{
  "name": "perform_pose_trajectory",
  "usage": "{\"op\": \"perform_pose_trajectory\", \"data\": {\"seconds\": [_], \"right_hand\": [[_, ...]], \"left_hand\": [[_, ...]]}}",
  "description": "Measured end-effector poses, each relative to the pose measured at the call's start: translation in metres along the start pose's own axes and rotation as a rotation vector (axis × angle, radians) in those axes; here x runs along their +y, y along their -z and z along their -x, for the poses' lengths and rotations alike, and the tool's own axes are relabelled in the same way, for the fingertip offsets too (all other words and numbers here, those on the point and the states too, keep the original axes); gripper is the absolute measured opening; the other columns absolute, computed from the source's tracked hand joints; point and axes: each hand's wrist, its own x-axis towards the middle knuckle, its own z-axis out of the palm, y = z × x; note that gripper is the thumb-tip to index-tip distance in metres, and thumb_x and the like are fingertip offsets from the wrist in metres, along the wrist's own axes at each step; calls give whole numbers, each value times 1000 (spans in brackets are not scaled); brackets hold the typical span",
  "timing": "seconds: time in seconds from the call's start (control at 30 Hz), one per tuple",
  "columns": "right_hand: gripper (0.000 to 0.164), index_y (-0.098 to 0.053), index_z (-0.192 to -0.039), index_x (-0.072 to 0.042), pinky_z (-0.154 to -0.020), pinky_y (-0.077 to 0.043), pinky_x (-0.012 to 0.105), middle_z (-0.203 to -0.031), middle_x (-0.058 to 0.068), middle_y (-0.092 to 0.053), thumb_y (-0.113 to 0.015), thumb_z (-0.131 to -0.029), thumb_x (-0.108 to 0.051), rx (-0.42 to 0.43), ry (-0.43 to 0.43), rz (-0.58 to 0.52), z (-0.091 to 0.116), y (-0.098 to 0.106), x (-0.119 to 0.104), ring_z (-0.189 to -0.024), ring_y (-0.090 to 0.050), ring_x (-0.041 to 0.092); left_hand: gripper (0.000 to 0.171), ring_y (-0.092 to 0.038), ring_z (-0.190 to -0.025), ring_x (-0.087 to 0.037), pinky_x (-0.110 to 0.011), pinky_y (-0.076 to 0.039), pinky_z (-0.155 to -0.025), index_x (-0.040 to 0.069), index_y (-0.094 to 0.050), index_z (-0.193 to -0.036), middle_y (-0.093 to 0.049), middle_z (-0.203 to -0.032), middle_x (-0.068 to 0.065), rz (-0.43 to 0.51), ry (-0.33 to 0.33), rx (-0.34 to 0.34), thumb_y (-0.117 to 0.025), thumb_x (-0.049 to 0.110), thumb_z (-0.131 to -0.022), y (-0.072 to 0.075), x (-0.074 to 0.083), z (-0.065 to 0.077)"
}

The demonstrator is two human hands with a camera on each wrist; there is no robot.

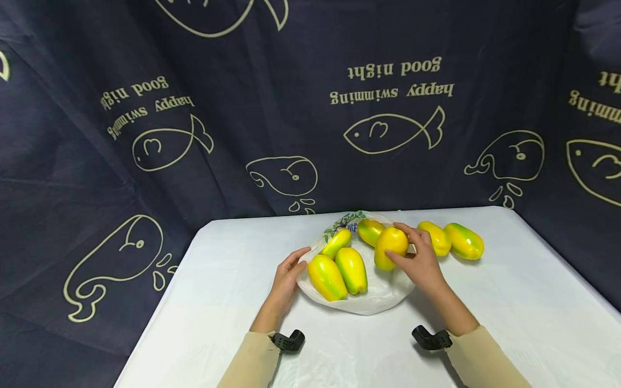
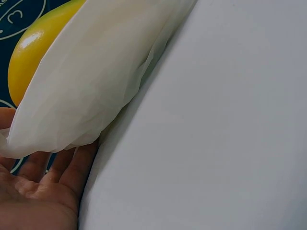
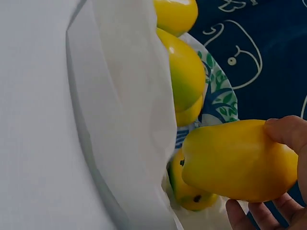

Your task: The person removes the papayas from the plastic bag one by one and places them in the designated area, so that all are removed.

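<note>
A white plastic bag (image 1: 361, 307) with a green leaf print lies spread with its mouth open, several yellow-green papayas (image 1: 351, 269) inside. My left hand (image 1: 285, 277) grips the bag's left rim; in the left wrist view its fingers (image 2: 69, 170) lie under the film, with the thumb mostly out of frame. My right hand (image 1: 421, 261) holds a yellow papaya (image 1: 390, 248) over the right part of the bag, thumb on one side and fingers on the other. In the right wrist view this held papaya (image 3: 235, 160) partly covers another papaya (image 3: 189, 191) in the bag.
Two more papayas (image 1: 464, 241) lie on the white-covered table (image 1: 514, 302), right of the bag and beyond the right hand. Behind the table hangs a dark blue cloth (image 1: 291, 108) with fish and whale drawings. Each wrist wears a black band (image 1: 288, 340).
</note>
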Motion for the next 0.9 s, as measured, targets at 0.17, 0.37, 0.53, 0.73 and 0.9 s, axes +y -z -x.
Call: {"op": "perform_pose_trajectory", "data": {"seconds": [0.17, 0.37, 0.53, 0.73, 0.9], "right_hand": [[65, -49, -145, -15, -84, -47, 10, -137, 20, -40, -78, -86, -19, 57, -1, -16, 1, 9, 4, -120, -47, 31], [66, -44, -143, -9, -82, -43, 7, -140, 13, -47, -78, -86, -15, 126, 4, -66, 2, 20, 5, -116, -48, 21], [68, -40, -142, -8, -81, -44, 10, -129, 0, -47, -77, -85, -11, 182, -17, -91, 3, 29, 5, -107, -44, 4], [73, -39, -147, -11, -80, -42, 5, -133, 3, -46, -77, -85, -7, 230, 9, -73, 5, 41, 9, -105, -43, -3], [72, -47, -149, -22, -80, -41, 3, -131, 0, -47, -77, -85, -9, 275, 57, -13, 7, 52, 17, -106, -41, -7]], "left_hand": [[40, -51, -133, -17, -20, -51, -97, 12, -56, -141, -47, -154, -5, -7, -1, 7, -53, 13, -101, 0, 0, 0], [40, -52, -131, -16, -20, -52, -97, 12, -57, -141, -48, -153, -5, -5, -6, 9, -53, 13, -101, 0, -1, -1], [40, -53, -131, -16, -19, -52, -96, 11, -56, -141, -48, -153, -6, -4, -12, 10, -52, 11, -101, 0, -1, -1], [40, -52, -132, -17, -20, -51, -97, 12, -56, -141, -47, -153, -5, -3, -9, 7, -51, 11, -101, 0, -1, 0], [40, -49, -135, -18, -20, -51, -98, 13, -57, -140, -47, -154, -4, -5, -6, 9, -52, 12, -101, 0, -1, 0]]}}
